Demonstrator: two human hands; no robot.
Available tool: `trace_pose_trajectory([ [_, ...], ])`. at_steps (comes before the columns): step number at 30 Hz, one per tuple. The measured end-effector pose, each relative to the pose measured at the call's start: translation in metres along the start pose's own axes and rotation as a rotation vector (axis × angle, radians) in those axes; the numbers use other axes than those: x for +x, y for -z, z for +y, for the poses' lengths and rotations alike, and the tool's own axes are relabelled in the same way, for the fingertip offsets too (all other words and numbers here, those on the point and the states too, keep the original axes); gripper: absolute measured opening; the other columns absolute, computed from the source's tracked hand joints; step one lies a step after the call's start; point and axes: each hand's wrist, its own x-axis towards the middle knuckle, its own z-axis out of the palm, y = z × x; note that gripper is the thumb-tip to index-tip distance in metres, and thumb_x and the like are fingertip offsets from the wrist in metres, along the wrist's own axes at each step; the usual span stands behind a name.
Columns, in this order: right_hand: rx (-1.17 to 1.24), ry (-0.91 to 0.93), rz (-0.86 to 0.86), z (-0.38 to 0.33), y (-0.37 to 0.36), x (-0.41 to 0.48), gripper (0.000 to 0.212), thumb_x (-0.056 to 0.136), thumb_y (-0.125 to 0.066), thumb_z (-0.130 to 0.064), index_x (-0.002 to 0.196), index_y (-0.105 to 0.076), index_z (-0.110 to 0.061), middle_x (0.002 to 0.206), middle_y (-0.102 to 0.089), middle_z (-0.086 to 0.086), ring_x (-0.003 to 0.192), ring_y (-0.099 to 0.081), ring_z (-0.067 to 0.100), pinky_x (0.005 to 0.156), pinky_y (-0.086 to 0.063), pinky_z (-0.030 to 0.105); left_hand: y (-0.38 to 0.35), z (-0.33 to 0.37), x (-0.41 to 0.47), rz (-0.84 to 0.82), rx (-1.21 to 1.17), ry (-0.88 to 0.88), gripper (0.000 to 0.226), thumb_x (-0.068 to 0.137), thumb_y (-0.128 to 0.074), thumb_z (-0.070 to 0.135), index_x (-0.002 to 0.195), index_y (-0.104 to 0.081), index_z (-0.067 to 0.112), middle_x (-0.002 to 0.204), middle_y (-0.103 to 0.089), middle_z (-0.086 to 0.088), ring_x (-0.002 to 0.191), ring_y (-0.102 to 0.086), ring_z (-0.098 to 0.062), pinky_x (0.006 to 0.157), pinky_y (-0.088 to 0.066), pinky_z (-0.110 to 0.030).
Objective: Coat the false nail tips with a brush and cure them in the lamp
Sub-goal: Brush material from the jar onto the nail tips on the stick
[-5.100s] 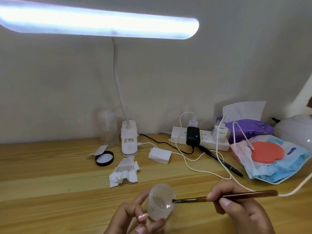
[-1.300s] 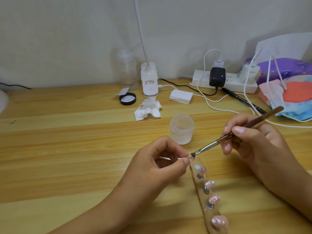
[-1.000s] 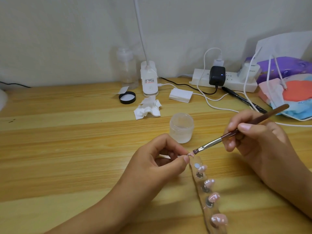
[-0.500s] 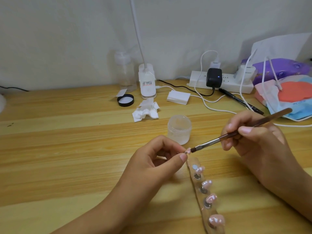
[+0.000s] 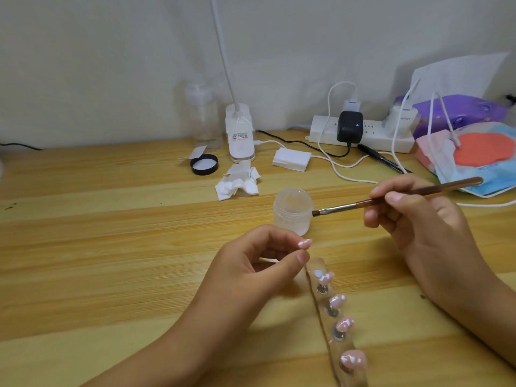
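Left hand (image 5: 259,263) pinches nail tip (image 5: 304,243) above table (image 5: 111,247), beside holder strip (image 5: 328,322). Right hand (image 5: 418,219) grips brush (image 5: 391,198). Bristles, at tip half-second ago, now beside jar (image 5: 292,212).

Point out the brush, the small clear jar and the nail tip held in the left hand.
brush (image 5: 360,203), head view, brown handle just behind the metal ferrule
jar (image 5: 292,216), head view, front wall
nail tip (image 5: 304,243), head view, glossy top face
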Motion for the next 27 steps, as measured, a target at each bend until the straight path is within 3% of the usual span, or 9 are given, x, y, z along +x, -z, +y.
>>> trace_pose_trajectory([
  [7, -0.018, -0.005, -0.006, 0.001, 0.001, 0.0, 0.028, 0.086, -0.049, -0.016, 0.077, -0.072, -0.028, 0.07, -0.065, 0.0, 0.069, -0.063, 0.012, 0.068, -0.053, 0.021, -0.006, 0.003, 0.0, 0.003, 0.134, 0.018, 0.008, 0.08, -0.077, 0.029, 0.082, -0.07, 0.032, 0.077, -0.065, -0.004, 0.058, -0.05, -0.003, 0.051, -0.04, -0.014],
  [12, -0.021, 0.001, -0.012, 0.003, 0.003, 0.001, 0.022, 0.086, -0.053, -0.019, 0.08, -0.072, -0.028, 0.072, -0.066, 0.0, 0.07, -0.064, 0.011, 0.068, -0.053, 0.02, -0.011, 0.004, 0.003, 0.02, 0.334, -0.068, 0.015, 0.078, -0.078, 0.021, 0.079, -0.071, 0.035, 0.085, -0.056, 0.021, 0.061, -0.045, 0.003, 0.058, -0.036, -0.007],
  [20, -0.022, 0.088, -0.06, -0.001, 0.002, -0.003, 0.018, 0.088, -0.055, -0.026, 0.091, -0.072, -0.024, 0.079, -0.066, 0.002, 0.077, -0.061, 0.016, 0.068, -0.051, 0.023, -0.009, 0.004, 0.003, 0.037, 0.406, -0.07, 0.014, 0.077, -0.077, 0.026, 0.077, -0.074, 0.039, 0.086, -0.053, 0.016, 0.067, -0.048, 0.003, 0.062, -0.037, -0.007],
  [27, 0.002, 0.062, -0.008, -0.008, 0.003, -0.011, 0.023, 0.088, -0.055, -0.007, 0.087, -0.072, -0.024, 0.07, -0.064, 0.003, 0.069, -0.06, 0.013, 0.066, -0.052, 0.021, -0.005, 0.004, -0.008, -0.015, 0.439, -0.102, 0.015, 0.077, -0.079, 0.02, 0.081, -0.075, 0.034, 0.085, -0.052, 0.015, 0.058, -0.045, 0.0, 0.056, -0.034, -0.007],
])
